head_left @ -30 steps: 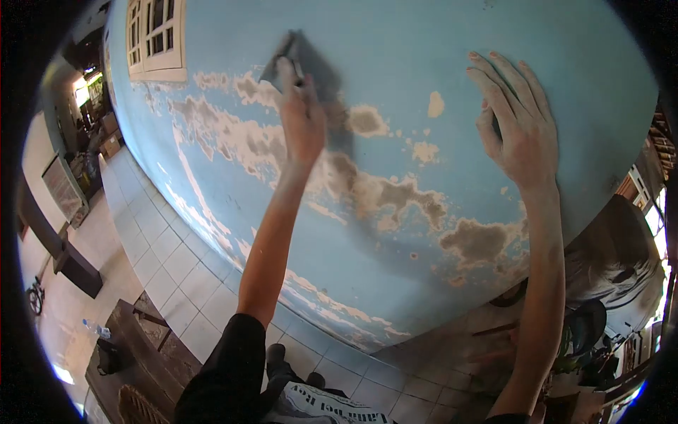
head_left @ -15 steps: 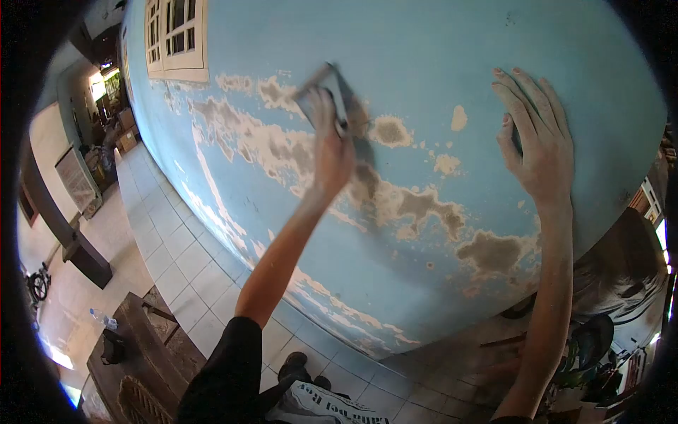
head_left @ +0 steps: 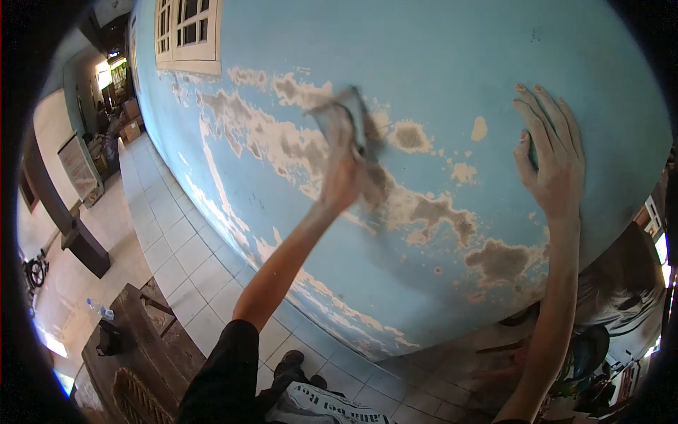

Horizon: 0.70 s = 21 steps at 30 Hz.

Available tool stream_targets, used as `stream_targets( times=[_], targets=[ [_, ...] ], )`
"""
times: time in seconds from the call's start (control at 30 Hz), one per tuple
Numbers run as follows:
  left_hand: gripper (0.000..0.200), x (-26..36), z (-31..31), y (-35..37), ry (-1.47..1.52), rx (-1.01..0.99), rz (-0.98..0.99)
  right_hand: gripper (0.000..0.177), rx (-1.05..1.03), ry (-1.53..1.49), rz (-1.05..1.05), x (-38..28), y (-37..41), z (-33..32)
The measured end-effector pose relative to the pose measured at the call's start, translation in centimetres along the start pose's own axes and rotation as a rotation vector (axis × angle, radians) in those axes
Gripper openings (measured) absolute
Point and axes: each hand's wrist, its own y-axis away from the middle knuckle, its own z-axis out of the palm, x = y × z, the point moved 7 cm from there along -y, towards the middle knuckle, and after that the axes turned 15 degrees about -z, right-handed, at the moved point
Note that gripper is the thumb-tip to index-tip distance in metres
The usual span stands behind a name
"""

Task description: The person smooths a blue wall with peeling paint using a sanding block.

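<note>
My left hand [head_left: 344, 166] is closed around a flat, rectangular hand sander [head_left: 346, 116], which is smeared by motion. Its face lies against the light blue wall [head_left: 424, 63], over a band of peeled paint. Pale and grey-brown bare patches [head_left: 494, 260] run across the wall on both sides of the sander. Farther right, my right hand [head_left: 554, 148] rests flat on the blue paint, fingers stretched upward and thumb apart, holding nothing. A small pale spot [head_left: 479, 128] is between the two hands.
A cream-framed window [head_left: 189, 35] is set in the wall at upper left. Light floor tiles [head_left: 191, 261] run along its foot. At lower left stands a dark wooden bench [head_left: 134, 339] with a plastic bottle [head_left: 100, 309]. Covered clutter [head_left: 614, 290] sits at right.
The hand sander and my left hand have shifted slightly down and right in view. The wall and right hand also appear farther right, as the camera has turned a little.
</note>
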Motion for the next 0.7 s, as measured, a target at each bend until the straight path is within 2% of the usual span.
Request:
stream_targets(
  times=[0.03,0.07,0.13,0.23,0.27,0.33,0.4,0.43,0.47,0.53,0.57,0.63,0.7],
  targets=[
    [0.062,-1.0,-1.0,-1.8,-0.023,0.041,0.06,0.041,-0.001,0.002,-0.004,0.1,0.0,0.0],
    [0.062,-2.8,-2.2,-3.6,0.113,0.039,-0.179,0.041,-0.005,0.001,-0.004,0.0,0.1,0.1],
    [0.063,-1.3,-2.2,-3.0,-0.044,0.193,-0.05,0.041,-0.025,-0.001,0.01,-0.2,0.1,-0.2],
    [0.069,0.9,1.0,4.0,0.103,-0.072,0.092,0.04,-0.012,0.006,0.009,0.1,0.0,0.0],
    [0.071,0.7,1.6,5.3,-0.077,-0.137,0.172,0.04,-0.005,0.009,0.001,0.0,0.2,0.0],
    [0.066,0.7,0.1,3.1,0.042,-0.094,0.118,0.04,-0.004,0.015,-0.011,0.1,0.2,0.1],
    [0.061,-0.3,-1.7,-1.3,0.357,-0.078,-0.127,0.04,-0.02,0.01,-0.023,0.0,0.3,0.3],
    [0.057,-1.6,-2.5,-3.9,0.191,0.021,-0.127,0.04,-0.016,0.009,-0.015,0.0,0.3,0.3],
    [0.057,-1.5,-2.0,-3.6,0.194,0.016,-0.129,0.04,-0.011,0.008,-0.007,0.0,0.4,0.2],
    [0.059,0.6,-1.7,-1.5,0.002,0.158,0.068,0.04,-0.011,0.003,-0.006,0.1,0.3,0.2],
    [0.061,0.6,-0.4,1.4,0.188,-0.055,0.007,0.04,-0.007,-0.007,-0.003,0.0,0.3,0.2],
    [0.06,1.1,0.8,4.7,-0.005,-0.034,0.155,0.04,0.0,-0.006,0.01,0.0,0.2,0.1],
    [0.058,1.1,0.5,3.9,-0.086,-0.023,0.194,0.04,0.001,-0.007,0.002,0.1,0.1,0.1]
  ],
)
